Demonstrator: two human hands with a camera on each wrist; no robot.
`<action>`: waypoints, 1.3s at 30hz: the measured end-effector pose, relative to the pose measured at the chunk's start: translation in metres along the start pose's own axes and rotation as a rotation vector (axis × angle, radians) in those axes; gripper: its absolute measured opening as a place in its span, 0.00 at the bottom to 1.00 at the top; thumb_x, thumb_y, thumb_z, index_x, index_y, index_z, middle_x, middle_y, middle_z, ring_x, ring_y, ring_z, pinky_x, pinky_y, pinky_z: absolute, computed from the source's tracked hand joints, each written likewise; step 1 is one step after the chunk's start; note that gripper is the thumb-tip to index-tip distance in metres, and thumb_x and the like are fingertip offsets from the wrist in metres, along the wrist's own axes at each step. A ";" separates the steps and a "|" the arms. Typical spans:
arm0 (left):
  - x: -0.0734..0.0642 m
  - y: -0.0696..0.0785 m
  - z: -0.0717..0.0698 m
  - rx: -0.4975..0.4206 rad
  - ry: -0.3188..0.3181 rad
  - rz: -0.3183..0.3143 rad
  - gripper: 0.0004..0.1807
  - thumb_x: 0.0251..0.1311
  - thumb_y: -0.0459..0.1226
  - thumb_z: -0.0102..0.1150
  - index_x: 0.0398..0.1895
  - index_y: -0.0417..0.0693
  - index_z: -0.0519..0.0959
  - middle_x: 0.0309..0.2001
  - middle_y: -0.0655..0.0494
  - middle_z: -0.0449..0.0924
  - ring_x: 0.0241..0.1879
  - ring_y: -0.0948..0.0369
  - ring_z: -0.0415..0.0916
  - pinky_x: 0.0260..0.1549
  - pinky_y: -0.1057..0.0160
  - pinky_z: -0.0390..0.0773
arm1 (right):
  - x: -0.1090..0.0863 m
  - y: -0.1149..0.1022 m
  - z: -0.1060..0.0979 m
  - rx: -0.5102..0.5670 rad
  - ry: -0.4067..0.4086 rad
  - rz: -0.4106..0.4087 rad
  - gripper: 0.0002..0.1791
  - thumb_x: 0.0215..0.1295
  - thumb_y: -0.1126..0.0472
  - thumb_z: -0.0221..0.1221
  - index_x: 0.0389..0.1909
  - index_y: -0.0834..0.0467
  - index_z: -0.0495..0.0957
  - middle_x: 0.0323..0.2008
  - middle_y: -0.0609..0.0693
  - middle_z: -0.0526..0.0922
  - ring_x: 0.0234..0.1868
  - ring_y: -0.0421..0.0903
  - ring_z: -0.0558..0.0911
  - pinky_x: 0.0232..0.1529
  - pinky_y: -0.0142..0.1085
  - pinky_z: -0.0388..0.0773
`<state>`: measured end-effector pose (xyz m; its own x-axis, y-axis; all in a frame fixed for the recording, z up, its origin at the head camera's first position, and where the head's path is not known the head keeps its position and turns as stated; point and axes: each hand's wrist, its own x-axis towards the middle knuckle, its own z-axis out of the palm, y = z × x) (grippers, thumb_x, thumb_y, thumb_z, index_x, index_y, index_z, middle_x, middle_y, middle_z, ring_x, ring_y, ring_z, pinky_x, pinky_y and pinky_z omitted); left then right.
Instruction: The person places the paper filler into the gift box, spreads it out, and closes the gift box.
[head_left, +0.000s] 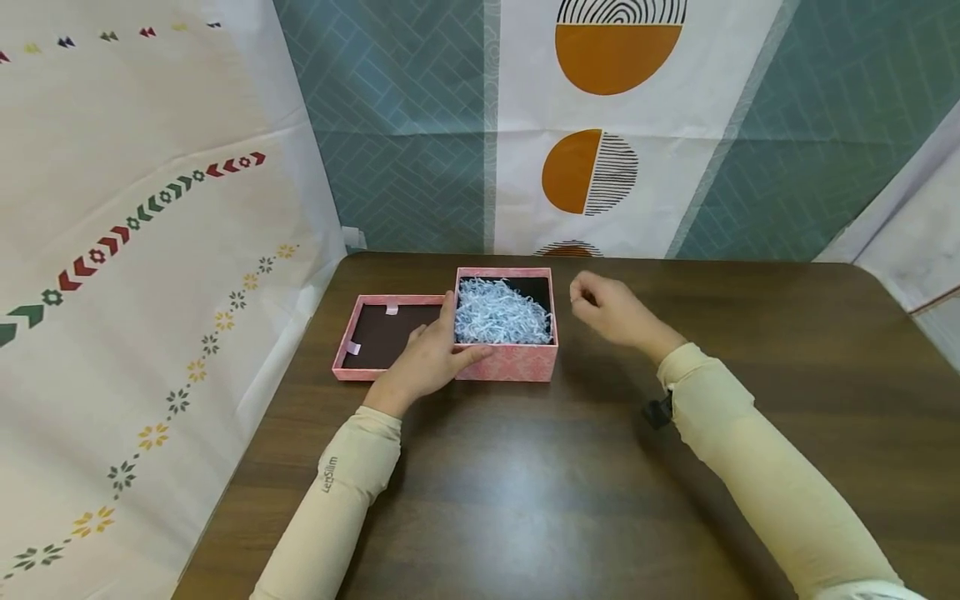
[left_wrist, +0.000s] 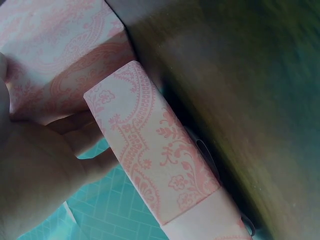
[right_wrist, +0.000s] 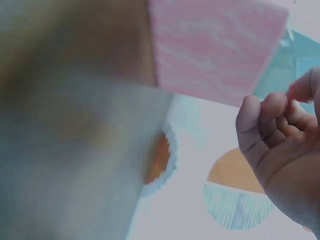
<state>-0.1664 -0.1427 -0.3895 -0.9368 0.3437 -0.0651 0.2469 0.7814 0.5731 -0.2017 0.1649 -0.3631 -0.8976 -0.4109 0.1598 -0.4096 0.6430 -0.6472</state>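
A pink patterned box (head_left: 517,364) without its lid stands on the table, filled with pale blue shredded paper (head_left: 497,315). My left hand (head_left: 423,360) holds its front left corner, thumb on the front wall and fingers along the left side. Just left of the box lies the lid (head_left: 356,375), its dark inside facing up; in the left wrist view the lid's patterned edge (left_wrist: 142,150) overlaps my fingers. My right hand (head_left: 613,312) is raised to the right of the box, apart from it, fingers curled with nothing visible in them.
The brown wooden table (head_left: 517,492) reaches back to a hanging teal and white cloth (head_left: 405,167). A pale patterned cloth (head_left: 135,317) hangs along its left edge. Small pale tabs (head_left: 352,347) show inside the lid. A dark device (head_left: 657,411) sits at my right wrist.
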 end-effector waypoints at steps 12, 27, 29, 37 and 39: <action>0.002 0.002 0.000 0.030 0.003 -0.009 0.63 0.63 0.67 0.55 0.81 0.43 0.28 0.79 0.43 0.48 0.76 0.49 0.52 0.73 0.42 0.43 | 0.057 -0.019 -0.008 -0.009 0.040 0.078 0.08 0.76 0.64 0.55 0.45 0.62 0.81 0.28 0.55 0.77 0.25 0.51 0.75 0.29 0.41 0.73; -0.002 0.001 -0.005 0.164 0.044 -0.028 0.60 0.61 0.67 0.56 0.81 0.39 0.44 0.76 0.42 0.57 0.73 0.46 0.59 0.70 0.40 0.54 | 0.042 -0.036 0.000 0.018 0.110 0.044 0.03 0.73 0.64 0.59 0.42 0.59 0.79 0.30 0.54 0.78 0.28 0.51 0.73 0.30 0.43 0.71; -0.003 0.003 -0.004 0.181 0.066 -0.034 0.57 0.61 0.67 0.57 0.79 0.39 0.51 0.75 0.41 0.61 0.71 0.45 0.62 0.69 0.40 0.57 | 0.036 -0.042 0.002 0.033 0.126 0.027 0.03 0.73 0.64 0.59 0.41 0.59 0.79 0.28 0.54 0.77 0.27 0.51 0.73 0.29 0.43 0.70; 0.000 0.003 -0.009 0.040 0.007 0.034 0.58 0.60 0.64 0.62 0.81 0.41 0.46 0.78 0.45 0.55 0.74 0.48 0.57 0.69 0.43 0.58 | 0.016 -0.076 0.016 0.152 0.190 -0.021 0.05 0.73 0.64 0.58 0.44 0.59 0.81 0.30 0.53 0.77 0.30 0.50 0.73 0.31 0.41 0.71; -0.004 -0.004 -0.024 0.011 -0.033 0.013 0.59 0.61 0.64 0.62 0.82 0.42 0.44 0.79 0.46 0.50 0.75 0.49 0.54 0.70 0.44 0.56 | 0.013 -0.088 0.024 0.230 0.199 -0.037 0.05 0.73 0.64 0.58 0.44 0.60 0.81 0.30 0.53 0.79 0.29 0.51 0.74 0.30 0.40 0.72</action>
<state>-0.1696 -0.1592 -0.3721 -0.9248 0.3709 -0.0850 0.2619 0.7825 0.5648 -0.1738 0.0874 -0.3215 -0.9062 -0.2822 0.3150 -0.4156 0.4571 -0.7863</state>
